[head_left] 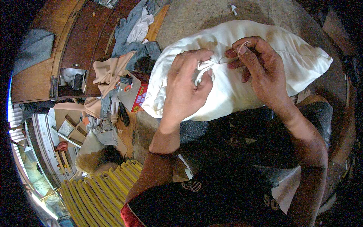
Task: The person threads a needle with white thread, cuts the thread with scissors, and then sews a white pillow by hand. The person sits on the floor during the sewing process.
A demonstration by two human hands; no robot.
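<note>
A plump white pillow (pixel 230 100) lies across my lap, its pointed corner toward the right. My left hand (pixel 185 85) is closed on gathered white fabric at the pillow's upper side, thumb and fingers pinching the folds. Just to the right, my right hand (pixel 261 64) is raised over the pillow with thumb and fingers pinched together on a thin pale thread (pixel 244 46). The thread loops over the thumb, and a fine line runs from these fingers to the gathered fabric. Whether a needle sits between the fingertips I cannot tell.
To the left stands a wooden cabinet (pixel 81 41), with beige cloth (pixel 109 73) and a grey-and-red box (pixel 139 94) beside it. Grey-blue fabric (pixel 128 28) lies heaped farther off. A yellow slatted seat (pixel 102 193) is at the lower left.
</note>
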